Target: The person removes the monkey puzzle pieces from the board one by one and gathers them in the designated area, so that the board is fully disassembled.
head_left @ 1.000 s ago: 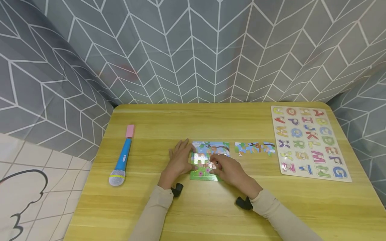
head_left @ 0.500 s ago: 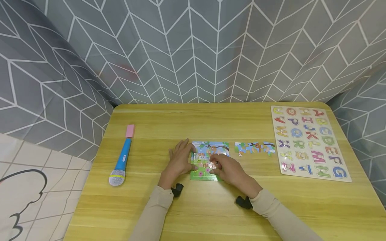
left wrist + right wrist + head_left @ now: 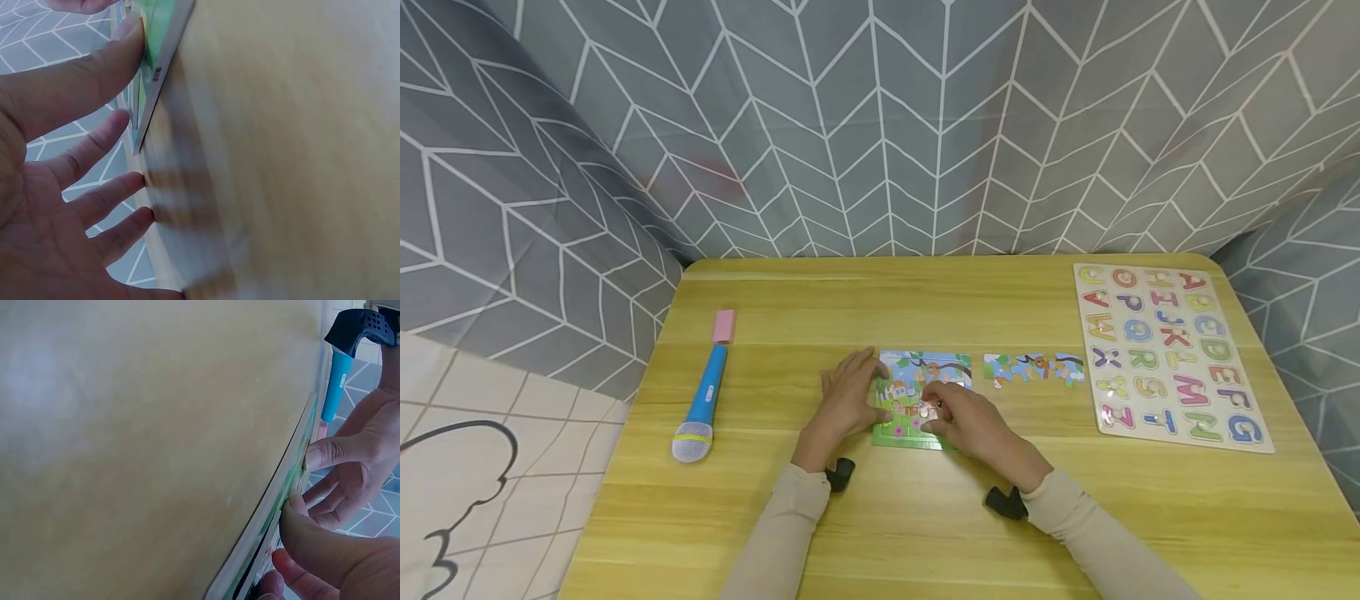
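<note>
A small jigsaw puzzle board [image 3: 910,443] with a green lower border and a cartoon picture lies on the table between both hands. On its left side sits my left hand [image 3: 847,400]; the thumb presses the board's face, and the spread, fairly straight fingers touch the tabletop past the edge in the left wrist view. Over the right part my right hand [image 3: 973,421] bends thumb and forefinger around a jigsaw piece [image 3: 927,411] lying in the board. The palm hides the board's right edge. Several jigsaw pieces [image 3: 1036,367] form a strip to the right.
An alphabet board [image 3: 1183,434] with coloured letters lies at the table's right. On the left are a blue toy microphone [image 3: 705,392] and a pink block [image 3: 724,326]. Grey patterned curtains [image 3: 910,125] hang behind the wooden table [image 3: 925,542].
Glare on the left part of the puzzle board has faded, so its house picture shows clearly. Both hands have stayed almost still.
</note>
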`<state>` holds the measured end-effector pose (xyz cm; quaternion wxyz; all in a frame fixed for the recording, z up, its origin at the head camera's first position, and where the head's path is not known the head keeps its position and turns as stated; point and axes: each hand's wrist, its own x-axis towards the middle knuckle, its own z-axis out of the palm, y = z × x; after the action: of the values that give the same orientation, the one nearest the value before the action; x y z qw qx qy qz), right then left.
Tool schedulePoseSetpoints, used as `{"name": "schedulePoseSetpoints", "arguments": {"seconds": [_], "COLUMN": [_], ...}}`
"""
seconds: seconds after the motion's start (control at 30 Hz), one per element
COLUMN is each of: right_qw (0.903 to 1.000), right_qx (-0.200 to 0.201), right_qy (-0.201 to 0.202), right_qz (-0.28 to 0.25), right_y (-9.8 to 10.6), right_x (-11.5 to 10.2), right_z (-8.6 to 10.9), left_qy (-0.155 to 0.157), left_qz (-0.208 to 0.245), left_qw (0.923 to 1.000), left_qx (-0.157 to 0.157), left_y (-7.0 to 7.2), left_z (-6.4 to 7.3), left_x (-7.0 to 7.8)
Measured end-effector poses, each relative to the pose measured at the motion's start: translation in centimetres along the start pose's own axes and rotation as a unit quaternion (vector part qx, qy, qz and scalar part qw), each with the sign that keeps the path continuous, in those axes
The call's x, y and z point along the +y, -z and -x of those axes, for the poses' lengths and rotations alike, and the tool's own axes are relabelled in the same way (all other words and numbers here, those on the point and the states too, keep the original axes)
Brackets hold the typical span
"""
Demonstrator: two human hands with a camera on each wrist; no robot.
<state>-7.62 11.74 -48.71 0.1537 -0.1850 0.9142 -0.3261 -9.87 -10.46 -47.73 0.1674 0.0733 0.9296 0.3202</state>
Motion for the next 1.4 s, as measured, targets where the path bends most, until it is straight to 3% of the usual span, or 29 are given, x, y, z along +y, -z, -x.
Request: {"name": "schedulePoseSetpoints", "arguments": {"seconds": [0.37, 0.73, 1.03, 1.4], "right_qw": [0.9990, 0.9992, 0.9992, 0.9986], "right_qx": [-0.033, -0.004, -0.033, -0.040], "right_qy": [0.004, 0.030, -0.009, -0.021], "right_qz": [-0.030, -0.026, -0.020, -0.028], "right_y": [0.9, 0.7, 0.0, -0.6], "right_x": [0.4, -1.0, -2.3, -2.6], "right_z": [0.0, -1.2, -2.9, -3.9], "left_qy": [-0.010, -0.005, -0.006, 0.000], "left_qz": [-0.001, -0.014, -0.019, -0.013], "left_qw": [0.9993, 0.9990, 0.9990, 0.9990], "left_qx": [-0.036, -0.042, -0.040, -0.043], "left_y": [0.2, 0.3, 0.3, 0.3], "left_z": [0.2, 0.3, 0.4, 0.5], "left_x": [-0.4, -0.5, -0.4, -0.5]}}
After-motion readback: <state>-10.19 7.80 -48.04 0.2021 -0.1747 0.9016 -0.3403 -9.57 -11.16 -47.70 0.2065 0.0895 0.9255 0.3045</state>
